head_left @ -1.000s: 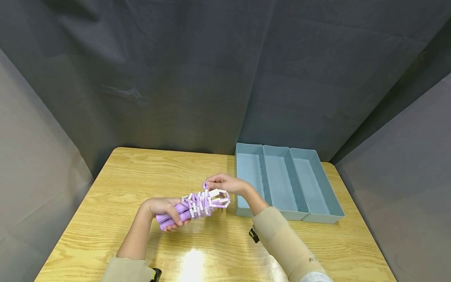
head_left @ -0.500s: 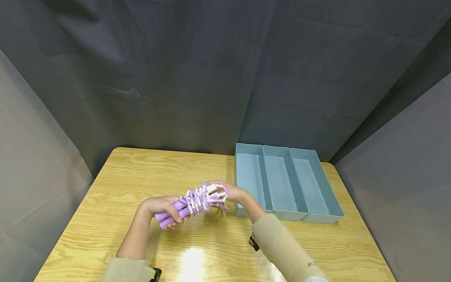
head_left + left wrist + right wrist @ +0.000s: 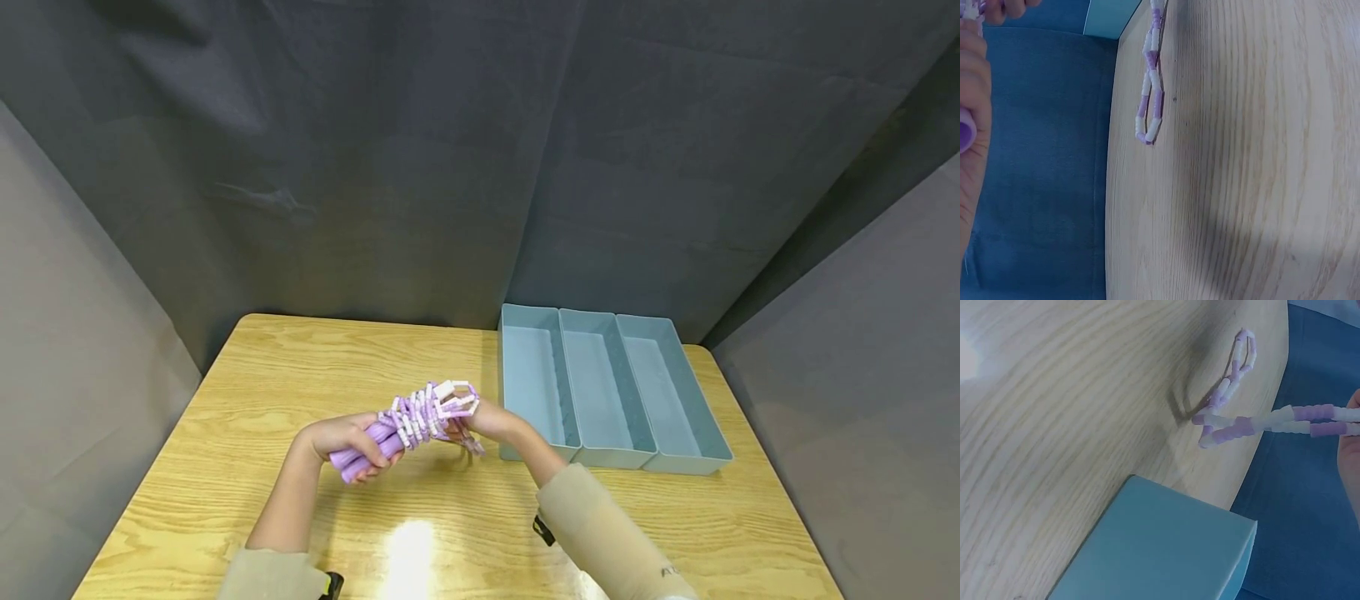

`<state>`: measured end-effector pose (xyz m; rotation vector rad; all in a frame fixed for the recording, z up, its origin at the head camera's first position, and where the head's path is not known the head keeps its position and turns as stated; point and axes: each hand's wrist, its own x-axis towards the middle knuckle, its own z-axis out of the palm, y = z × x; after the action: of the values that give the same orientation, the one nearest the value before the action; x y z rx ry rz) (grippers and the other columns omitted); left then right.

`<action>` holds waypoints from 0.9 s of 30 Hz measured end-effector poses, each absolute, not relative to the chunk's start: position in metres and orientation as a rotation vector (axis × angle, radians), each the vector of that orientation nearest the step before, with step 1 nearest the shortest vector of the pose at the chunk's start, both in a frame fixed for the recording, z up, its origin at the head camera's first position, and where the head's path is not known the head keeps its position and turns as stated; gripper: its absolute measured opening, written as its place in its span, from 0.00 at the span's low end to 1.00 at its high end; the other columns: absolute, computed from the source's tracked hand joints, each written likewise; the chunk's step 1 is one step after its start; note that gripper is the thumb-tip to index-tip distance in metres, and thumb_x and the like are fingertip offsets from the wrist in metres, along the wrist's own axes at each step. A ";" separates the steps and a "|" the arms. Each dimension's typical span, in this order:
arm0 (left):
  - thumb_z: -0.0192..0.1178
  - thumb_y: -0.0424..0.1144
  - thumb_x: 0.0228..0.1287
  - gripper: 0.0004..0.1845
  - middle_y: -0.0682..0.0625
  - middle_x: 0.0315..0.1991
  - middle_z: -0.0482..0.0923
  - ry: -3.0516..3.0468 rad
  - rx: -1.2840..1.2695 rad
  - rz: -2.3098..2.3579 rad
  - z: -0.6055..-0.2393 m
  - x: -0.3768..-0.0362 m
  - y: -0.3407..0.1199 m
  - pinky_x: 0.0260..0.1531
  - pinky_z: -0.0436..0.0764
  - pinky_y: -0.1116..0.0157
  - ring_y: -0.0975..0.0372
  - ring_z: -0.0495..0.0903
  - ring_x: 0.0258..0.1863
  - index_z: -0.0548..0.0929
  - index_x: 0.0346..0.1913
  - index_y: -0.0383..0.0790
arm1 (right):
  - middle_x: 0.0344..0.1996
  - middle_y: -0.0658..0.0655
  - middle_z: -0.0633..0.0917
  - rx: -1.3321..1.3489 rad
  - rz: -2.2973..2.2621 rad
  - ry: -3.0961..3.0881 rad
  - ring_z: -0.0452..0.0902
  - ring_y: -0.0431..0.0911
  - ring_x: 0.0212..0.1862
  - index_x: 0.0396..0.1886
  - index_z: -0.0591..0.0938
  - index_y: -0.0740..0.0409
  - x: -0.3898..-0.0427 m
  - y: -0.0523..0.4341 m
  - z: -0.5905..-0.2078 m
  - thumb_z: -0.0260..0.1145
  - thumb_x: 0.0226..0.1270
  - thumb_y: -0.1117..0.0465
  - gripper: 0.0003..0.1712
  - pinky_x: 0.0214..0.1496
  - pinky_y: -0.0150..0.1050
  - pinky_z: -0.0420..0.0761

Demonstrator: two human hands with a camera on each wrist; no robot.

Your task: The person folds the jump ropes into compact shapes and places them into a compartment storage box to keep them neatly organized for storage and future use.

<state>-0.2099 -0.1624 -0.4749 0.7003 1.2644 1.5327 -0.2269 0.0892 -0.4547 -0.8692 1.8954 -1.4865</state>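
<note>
Left hand (image 3: 347,439) curled around the two purple handles (image 3: 365,454) of a beaded jump rope (image 3: 427,412), fingers wrapped tight about both handles side by side, held just above the surface (image 3: 247,400). Right hand (image 3: 480,419) pinching the coiled bead strands at the far end of the bundle, fingers tucked partly under the loops, so exactly how many strands sit in the pinch cannot be told. Bundle slung between the two hands, near the front left corner of the blue three-compartment tray (image 3: 678,392), not touching it.

Likely light overall, with most of the weight in the handles. Handles rigid and smooth plastic, probably the surest place to take hold; both in one grasp keeps them from swinging apart. Beaded length limp as a chain, each purple and white segment hard but the run between them free to bend, so loose coils apt to slide and spill off unless pinched across several loops together. One free loop (image 3: 1150,103) hanging down in the left wrist view, its end just over or touching the wood; the same dangling loop (image 3: 1230,394) visible from the right wrist, beside the tray corner (image 3: 1166,550). Not fragile; snagging and unwinding the likelier trouble. Dark cloth backdrop (image 3: 450,150) behind.
</note>
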 end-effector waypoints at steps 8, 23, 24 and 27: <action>0.51 0.28 0.53 0.04 0.52 0.19 0.72 1.278 0.644 1.596 -0.477 -0.212 -0.161 0.15 0.73 0.72 0.67 0.71 0.15 0.70 0.34 0.34 | 0.16 0.53 0.70 -0.756 -1.561 1.770 0.64 0.44 0.17 0.24 0.68 0.65 -0.233 0.092 -0.485 0.33 0.74 0.58 0.24 0.17 0.33 0.68; 0.46 0.25 0.57 0.04 0.51 0.19 0.73 1.323 0.689 1.703 -0.483 -0.215 -0.156 0.14 0.74 0.73 0.66 0.72 0.15 0.71 0.34 0.34 | 0.16 0.62 0.69 -0.741 -1.617 1.897 0.65 0.48 0.18 0.26 0.66 0.80 -0.216 0.085 -0.469 0.28 0.76 0.60 0.29 0.18 0.39 0.70; 0.45 0.25 0.57 0.05 0.51 0.19 0.73 1.325 0.689 1.713 -0.483 -0.216 -0.156 0.15 0.74 0.73 0.66 0.72 0.15 0.70 0.34 0.34 | 0.16 0.61 0.69 -0.746 -1.623 1.889 0.65 0.47 0.18 0.28 0.67 0.80 -0.214 0.085 -0.466 0.29 0.76 0.61 0.29 0.18 0.39 0.70; 0.44 0.24 0.58 0.05 0.51 0.19 0.74 1.332 0.663 1.749 -0.484 -0.217 -0.154 0.15 0.75 0.72 0.66 0.73 0.16 0.70 0.34 0.33 | 0.17 0.67 0.69 -0.768 -1.625 1.873 0.66 0.44 0.17 0.36 0.69 0.81 -0.213 0.085 -0.467 0.30 0.75 0.63 0.26 0.16 0.37 0.70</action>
<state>-0.2170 -0.1545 -0.4835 0.6626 1.3324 1.7486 -0.2130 0.0848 -0.4671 -0.7685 1.8733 -1.6251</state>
